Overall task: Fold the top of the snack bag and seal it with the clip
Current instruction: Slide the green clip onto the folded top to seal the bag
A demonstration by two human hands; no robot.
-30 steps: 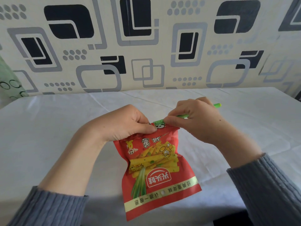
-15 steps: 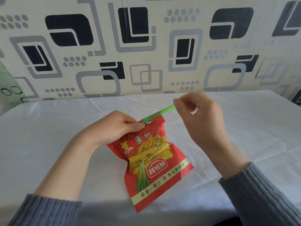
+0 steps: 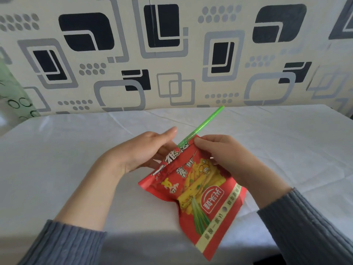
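Observation:
The red snack bag (image 3: 202, 190), printed with yellow sticks, lies tilted on the white tablecloth with its folded top pointing up and left. A thin green clip (image 3: 202, 125) sits on the fold's far end, and most of its length sticks out free toward the upper right. My left hand (image 3: 143, 152) cups the folded top from the left with its fingers stretched along the fold; the bag hides its thumb. My right hand (image 3: 225, 159) pinches the bag's top right corner just below the clip.
The table (image 3: 286, 142) is covered with a creased white cloth and ends at a patterned wall (image 3: 172, 54) behind. A green patterned object (image 3: 11, 88) stands at the far left edge. The table's near edge runs just below the bag.
My right hand let go of the clip's end and dropped onto the bag's top right corner. The clip now juts out free. My left fingers straightened along the fold, and the bag turned.

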